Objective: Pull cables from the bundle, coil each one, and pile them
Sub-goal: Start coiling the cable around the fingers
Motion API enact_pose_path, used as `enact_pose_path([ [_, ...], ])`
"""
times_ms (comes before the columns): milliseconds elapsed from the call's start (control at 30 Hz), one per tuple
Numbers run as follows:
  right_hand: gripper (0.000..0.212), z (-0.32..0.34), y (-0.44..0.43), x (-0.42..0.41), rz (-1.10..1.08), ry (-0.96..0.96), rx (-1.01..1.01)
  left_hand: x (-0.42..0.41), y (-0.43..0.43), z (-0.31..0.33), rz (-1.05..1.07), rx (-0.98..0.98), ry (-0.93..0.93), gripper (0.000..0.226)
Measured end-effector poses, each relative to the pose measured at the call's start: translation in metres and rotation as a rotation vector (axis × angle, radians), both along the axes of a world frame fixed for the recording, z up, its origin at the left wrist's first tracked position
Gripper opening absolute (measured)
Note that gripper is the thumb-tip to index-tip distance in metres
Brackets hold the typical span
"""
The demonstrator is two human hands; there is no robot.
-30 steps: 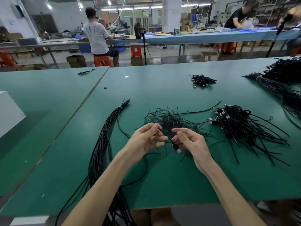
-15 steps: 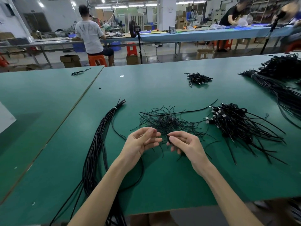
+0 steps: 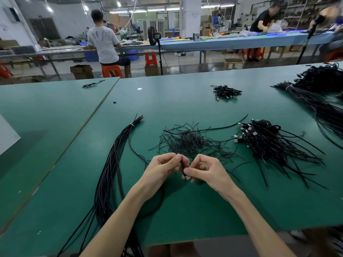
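Head view, looking down over a green bench (image 3: 185,216): both hands meet near its middle, just in front of a loose heap of thin black ties (image 3: 191,141). The left hand (image 3: 163,168) pinches the upper part of a black cable (image 3: 182,165) between thumb and fingertips, fingers curled. The right hand (image 3: 206,170) is closed on the same cable lower down, where its silver plug (image 3: 187,177) sticks out below the thumb. The rest of the cable loops on the bench under the left forearm.

To the left lies the long bundle (image 3: 111,167) of black cables, tied with a white band near its far end, its near end running off the bench edge. To the right sits a pile of coiled cables (image 3: 269,143), plugs facing left and loose tails fanning toward the right. A single cable (image 3: 222,127) curves across the bench beyond the ties. Farther back is a small heap of coiled cables (image 3: 225,91), and another big mass of cables (image 3: 319,93) fills the far right corner.

In the background, a person in a white shirt (image 3: 104,47) sits on an orange stool (image 3: 111,70).
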State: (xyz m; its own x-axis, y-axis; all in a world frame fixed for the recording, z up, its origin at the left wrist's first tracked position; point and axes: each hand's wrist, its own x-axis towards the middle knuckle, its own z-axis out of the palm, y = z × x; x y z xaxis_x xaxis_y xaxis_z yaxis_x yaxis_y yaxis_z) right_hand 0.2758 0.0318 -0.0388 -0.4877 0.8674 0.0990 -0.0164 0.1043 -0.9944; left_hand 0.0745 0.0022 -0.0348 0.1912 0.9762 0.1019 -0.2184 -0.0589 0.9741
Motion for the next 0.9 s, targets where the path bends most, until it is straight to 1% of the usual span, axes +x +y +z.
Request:
enact_pose_path([
  [67,0.030,0.001,0.000,0.001,-0.006,-0.018,0.009,0.000,0.000,-0.001,-0.011,-0.005,-0.010,0.034],
  [133,0.024,0.001,0.000,0.002,-0.038,0.015,0.013,0.001,0.001,-0.002,0.040,-0.010,-0.012,0.033],
  [233,0.004,-0.001,0.001,0.005,-0.197,0.094,0.026,0.002,0.001,-0.001,0.220,-0.041,-0.013,0.030],
  [300,0.007,-0.002,0.003,0.006,-0.296,0.187,-0.011,0.001,0.002,-0.001,0.319,-0.086,-0.016,0.031],
  [333,0.007,-0.002,0.003,0.007,-0.316,0.211,-0.028,0.001,0.002,0.000,0.374,-0.089,-0.012,0.034],
  [367,0.006,-0.002,0.003,0.007,-0.315,0.206,-0.031,0.000,0.001,0.000,0.441,-0.051,0.010,0.038],
  [433,0.003,-0.002,0.001,0.005,-0.265,0.138,-0.001,0.001,-0.001,0.000,0.589,0.157,0.140,0.039],
  [467,0.002,-0.002,0.000,0.004,-0.234,0.103,0.016,0.002,-0.003,0.000,0.653,0.293,0.264,0.033],
  [533,0.005,-0.001,-0.001,0.002,-0.194,0.062,0.044,0.005,-0.006,-0.002,0.708,0.514,0.598,0.020],
  [567,0.009,-0.001,-0.001,0.002,-0.185,0.058,0.049,0.006,-0.006,-0.004,0.682,0.586,0.752,0.018],
  [600,0.013,0.000,-0.001,0.002,-0.180,0.067,0.047,0.007,-0.006,-0.005,0.617,0.617,0.863,0.018],
  [667,0.018,0.001,-0.001,0.003,-0.174,0.092,0.039,0.010,-0.006,-0.006,0.449,0.608,0.976,0.023],
  [767,0.018,0.000,0.000,0.005,-0.159,0.103,0.062,0.011,-0.007,-0.009,0.301,0.568,1.008,0.027],
  [900,0.020,-0.001,0.001,0.005,-0.178,0.118,0.060,0.011,-0.007,-0.011,0.252,0.517,1.006,0.037],
])
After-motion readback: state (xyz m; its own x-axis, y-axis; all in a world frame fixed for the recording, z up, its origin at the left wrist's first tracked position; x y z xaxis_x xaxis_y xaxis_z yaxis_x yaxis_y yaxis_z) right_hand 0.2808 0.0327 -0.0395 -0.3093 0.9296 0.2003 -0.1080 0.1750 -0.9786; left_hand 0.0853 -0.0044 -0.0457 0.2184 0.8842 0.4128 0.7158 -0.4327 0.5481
